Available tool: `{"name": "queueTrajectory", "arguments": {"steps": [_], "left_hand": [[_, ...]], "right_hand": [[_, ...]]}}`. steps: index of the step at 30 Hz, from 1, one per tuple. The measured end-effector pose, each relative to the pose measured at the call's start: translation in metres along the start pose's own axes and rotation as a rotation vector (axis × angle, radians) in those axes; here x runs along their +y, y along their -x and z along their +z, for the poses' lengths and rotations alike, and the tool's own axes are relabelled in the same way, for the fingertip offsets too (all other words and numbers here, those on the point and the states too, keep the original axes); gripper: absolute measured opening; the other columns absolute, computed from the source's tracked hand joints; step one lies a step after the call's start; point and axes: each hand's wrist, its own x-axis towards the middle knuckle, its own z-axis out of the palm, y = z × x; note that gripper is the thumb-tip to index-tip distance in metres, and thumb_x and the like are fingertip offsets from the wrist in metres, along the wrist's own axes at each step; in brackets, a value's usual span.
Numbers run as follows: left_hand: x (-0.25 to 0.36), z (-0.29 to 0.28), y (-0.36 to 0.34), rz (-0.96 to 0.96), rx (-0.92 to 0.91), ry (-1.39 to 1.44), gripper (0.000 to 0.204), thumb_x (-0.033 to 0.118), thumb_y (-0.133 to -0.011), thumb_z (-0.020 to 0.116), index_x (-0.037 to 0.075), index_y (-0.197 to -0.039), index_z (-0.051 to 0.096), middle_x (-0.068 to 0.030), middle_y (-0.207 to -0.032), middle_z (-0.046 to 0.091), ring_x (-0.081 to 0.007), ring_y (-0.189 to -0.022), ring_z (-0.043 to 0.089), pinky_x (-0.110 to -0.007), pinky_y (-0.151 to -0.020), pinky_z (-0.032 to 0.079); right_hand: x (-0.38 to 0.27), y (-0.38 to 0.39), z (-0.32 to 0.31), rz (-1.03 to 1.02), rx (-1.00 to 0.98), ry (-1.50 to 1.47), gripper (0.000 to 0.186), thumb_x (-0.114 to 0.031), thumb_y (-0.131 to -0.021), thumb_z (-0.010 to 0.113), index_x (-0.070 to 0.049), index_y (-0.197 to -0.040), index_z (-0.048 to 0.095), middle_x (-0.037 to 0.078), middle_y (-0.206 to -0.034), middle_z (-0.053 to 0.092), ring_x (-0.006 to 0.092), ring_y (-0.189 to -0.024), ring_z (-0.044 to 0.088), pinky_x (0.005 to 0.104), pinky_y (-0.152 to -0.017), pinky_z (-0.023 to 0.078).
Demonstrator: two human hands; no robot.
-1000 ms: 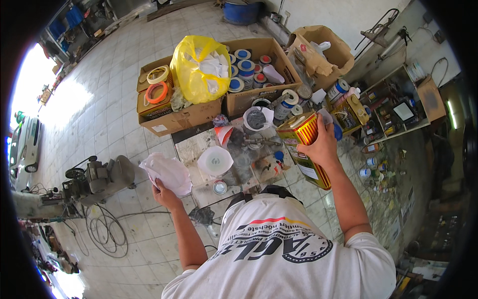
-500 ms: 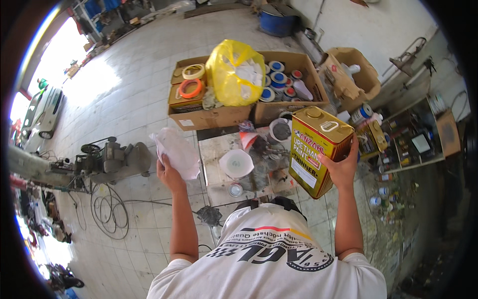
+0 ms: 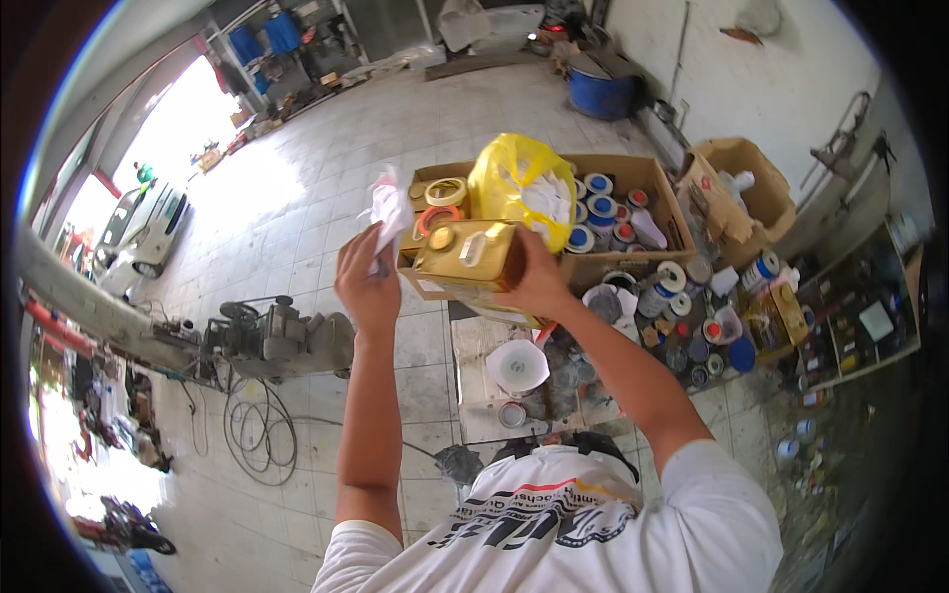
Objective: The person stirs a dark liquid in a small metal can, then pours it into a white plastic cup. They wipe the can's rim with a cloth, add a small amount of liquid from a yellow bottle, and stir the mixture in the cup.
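Observation:
My left hand (image 3: 368,287) is closed on a thin white sheet (image 3: 391,206), crumpled and upright above the fingers; whether it is paper or cloth I cannot make out. With my right hand (image 3: 544,279) I grip the right side of a rectangular metal thinner can (image 3: 447,261), gold on top with a round cap and a handle. The can is held up over the far edge of the worktable (image 3: 474,395), in front of the cardboard boxes. Its printed front is mostly out of sight. On the table below are a white bowl-like container (image 3: 517,367) and a small open tin (image 3: 512,415).
Beyond the can, a cardboard box (image 3: 618,259) holds several spray cans and a yellow plastic bag (image 3: 514,178). Tape rolls (image 3: 447,191) lie to its left. Several cans and jars (image 3: 664,282) crowd the table's right. A compressor (image 3: 282,336) and coiled hose (image 3: 259,435) are on the floor at left.
The thinner can has moved left and away from me, tipping so its top faces me. My left hand has risen, and the white sheet is bunched more narrowly. The head view has shifted.

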Motion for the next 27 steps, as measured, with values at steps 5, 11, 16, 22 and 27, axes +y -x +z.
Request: {"name": "queueTrajectory", "arguments": {"steps": [5, 11, 16, 22, 27], "left_hand": [[-0.016, 0.052, 0.071, -0.275, -0.612, -0.056, 0.027, 0.006, -0.089, 0.071, 0.001, -0.114, 0.077, -0.0163, -0.121, 0.075, -0.0381, -0.115, 0.069, -0.044, -0.103, 0.052], [-0.008, 0.104, 0.151, -0.299, -0.745, 0.046, 0.03, 0.012, -0.089, 0.074, 0.005, -0.118, 0.077, -0.0158, -0.131, 0.071, -0.0349, -0.127, 0.064, -0.044, -0.109, 0.048], [0.029, 0.114, 0.165, -0.199, -0.681, -0.004, 0.032, 0.024, -0.086, 0.082, 0.002, -0.11, 0.078, -0.0156, -0.123, 0.075, -0.0365, -0.119, 0.067, -0.045, -0.105, 0.05], [0.032, 0.118, 0.166, -0.422, -0.753, -0.046, 0.033, 0.029, -0.085, 0.084, 0.003, -0.105, 0.08, -0.0145, -0.122, 0.075, -0.0354, -0.111, 0.07, -0.044, -0.099, 0.052], [0.073, 0.133, 0.162, -0.121, -0.463, -0.182, 0.027, 0.025, -0.087, 0.08, 0.003, -0.101, 0.077, -0.0144, -0.102, 0.078, -0.0377, -0.098, 0.071, -0.047, -0.09, 0.054]], "right_hand": [[0.064, 0.004, 0.113, 0.066, -0.025, -0.134, 0.124, -0.025, -0.051, 0.102, 0.004, -0.152, 0.037, 0.025, -0.145, 0.051, 0.0377, -0.137, 0.051, 0.043, -0.117, 0.041], [0.134, 0.043, 0.12, 0.176, -0.015, -0.418, 0.109, -0.014, -0.05, 0.1, 0.001, -0.143, 0.045, 0.016, -0.134, 0.06, 0.0278, -0.125, 0.06, 0.0399, -0.11, 0.047], [0.148, 0.066, 0.094, 0.228, -0.112, -0.552, 0.104, -0.009, -0.058, 0.094, -0.003, -0.147, 0.042, 0.013, -0.128, 0.063, 0.0269, -0.116, 0.065, 0.0408, -0.097, 0.054], [0.118, 0.079, 0.021, 0.266, -0.25, 0.026, 0.061, -0.021, -0.072, 0.084, -0.003, -0.126, 0.063, 0.025, -0.113, 0.067, 0.0442, -0.106, 0.066, 0.0508, -0.093, 0.053], [0.155, 0.108, -0.108, 0.334, 0.408, 0.238, 0.019, -0.019, -0.087, 0.075, -0.001, -0.094, 0.075, 0.021, -0.092, 0.073, 0.0423, -0.086, 0.07, 0.0494, -0.079, 0.057]]}}
